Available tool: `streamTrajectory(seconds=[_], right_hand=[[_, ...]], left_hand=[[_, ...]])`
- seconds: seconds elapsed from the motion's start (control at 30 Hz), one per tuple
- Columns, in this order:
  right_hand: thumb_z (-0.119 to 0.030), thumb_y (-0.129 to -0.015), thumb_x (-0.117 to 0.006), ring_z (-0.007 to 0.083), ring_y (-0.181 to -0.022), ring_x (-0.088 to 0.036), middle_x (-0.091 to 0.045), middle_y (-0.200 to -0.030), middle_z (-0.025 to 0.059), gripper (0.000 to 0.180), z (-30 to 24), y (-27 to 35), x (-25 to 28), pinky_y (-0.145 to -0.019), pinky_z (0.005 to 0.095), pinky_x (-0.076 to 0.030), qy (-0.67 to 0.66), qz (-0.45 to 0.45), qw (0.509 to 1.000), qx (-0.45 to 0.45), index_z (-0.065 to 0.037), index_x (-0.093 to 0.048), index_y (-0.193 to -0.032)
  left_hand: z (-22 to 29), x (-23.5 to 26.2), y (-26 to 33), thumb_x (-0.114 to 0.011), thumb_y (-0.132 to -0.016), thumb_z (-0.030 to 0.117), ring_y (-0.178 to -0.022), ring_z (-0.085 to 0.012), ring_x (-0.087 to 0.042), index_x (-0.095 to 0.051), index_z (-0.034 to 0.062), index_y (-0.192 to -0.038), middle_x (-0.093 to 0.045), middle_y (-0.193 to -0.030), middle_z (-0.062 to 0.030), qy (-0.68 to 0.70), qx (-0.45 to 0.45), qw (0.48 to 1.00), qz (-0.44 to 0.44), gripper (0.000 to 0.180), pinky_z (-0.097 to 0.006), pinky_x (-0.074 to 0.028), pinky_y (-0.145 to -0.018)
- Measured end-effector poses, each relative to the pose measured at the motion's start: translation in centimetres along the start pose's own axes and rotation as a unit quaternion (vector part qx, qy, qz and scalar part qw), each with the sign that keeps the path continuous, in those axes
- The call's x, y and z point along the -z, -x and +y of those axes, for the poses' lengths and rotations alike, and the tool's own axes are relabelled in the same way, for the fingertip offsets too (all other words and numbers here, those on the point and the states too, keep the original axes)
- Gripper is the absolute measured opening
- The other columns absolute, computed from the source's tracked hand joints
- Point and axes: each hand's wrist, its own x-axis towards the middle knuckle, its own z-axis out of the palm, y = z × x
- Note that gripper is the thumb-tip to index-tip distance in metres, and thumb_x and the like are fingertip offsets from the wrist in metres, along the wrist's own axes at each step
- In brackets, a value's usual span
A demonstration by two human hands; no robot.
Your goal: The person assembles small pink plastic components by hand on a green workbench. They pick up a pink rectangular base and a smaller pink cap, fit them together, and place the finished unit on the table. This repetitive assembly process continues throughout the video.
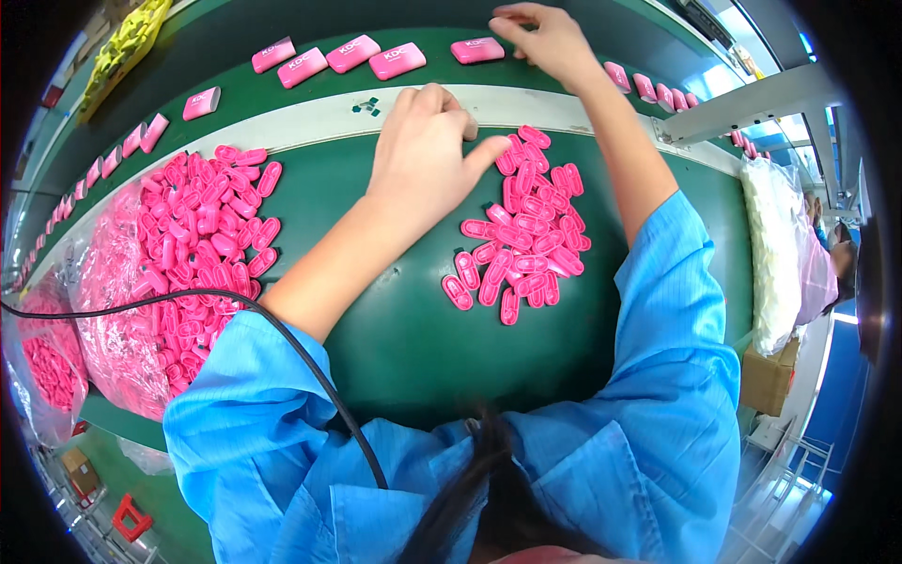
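Note:
My left hand (423,141) rests at the white rail (329,117), its fingers curled down and its thumb held out to the right. Whatever lies under those fingers is hidden. Reaching farther, my right hand (550,39) hovers over the green belt with its fingers apart and nothing visible in them. Closest to it is a pink rounded block (477,51) with white print. Between my forearms, a loose pile of small pink oval plastic shells (531,226) lies on the green work surface (395,310). A bigger heap of such shells (202,226) spreads left of my left forearm.
More printed pink blocks (352,54) stand in a row along the belt (235,70). Clear plastic bags (108,310) of pink shells sit at the left. A black cable (282,329) crosses my left sleeve. A yellow bin (122,52) is far left; a metal post (742,103) rises at right.

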Motion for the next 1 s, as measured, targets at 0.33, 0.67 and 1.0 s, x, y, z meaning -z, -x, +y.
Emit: streamTrajectory(seconds=[0.33, 0.67, 1.0], right_hand=[[-0.014, -0.075, -0.064, 0.0243, -0.061, -0.063, -0.063, -0.070, 0.0146, 0.021, 1.8, 1.5, 2.4, -0.062, 0.0323, -0.050, 0.181, -0.008, 0.983, -0.010, 0.002, -0.061, -0.088], [-0.025, -0.083, -0.062, 0.0050, -0.053, -0.051, -0.057, -0.065, 0.0027, 0.034, -1.9, 6.4, -0.7, -0.045, 0.0186, -0.040, -0.175, -0.120, 0.972, -0.102, 0.001, -0.058, -0.105], [-0.014, -0.081, -0.063, 0.0155, -0.076, -0.063, -0.062, -0.092, 0.0146, 0.037, 0.0, 7.0, -1.6, -0.069, 0.0233, -0.052, -0.327, -0.144, 0.930, -0.084, 0.009, -0.052, -0.108]], left_hand=[[1.6, -1.1, 0.0, -0.068, -0.072, 0.018, -0.072, -0.0245, -0.061, -0.060, 0.0022, -0.087, -0.062, -0.078, -0.0116, 0.074, 0.008, 0.996, -0.046, 0.023, -0.033, -0.049, -0.067], [-2.3, 0.5, -0.9, -0.055, -0.085, 0.006, -0.083, -0.0155, -0.062, -0.050, -0.0035, -0.118, -0.060, -0.101, -0.0116, 0.397, 0.204, 0.894, -0.036, 0.034, -0.023, -0.051, -0.075], [-2.4, 1.4, -0.8, -0.060, -0.083, 0.011, -0.083, -0.0132, -0.060, -0.052, -0.0045, -0.114, -0.062, -0.095, -0.0098, 0.464, 0.247, 0.850, -0.030, 0.035, -0.024, -0.049, -0.075]])
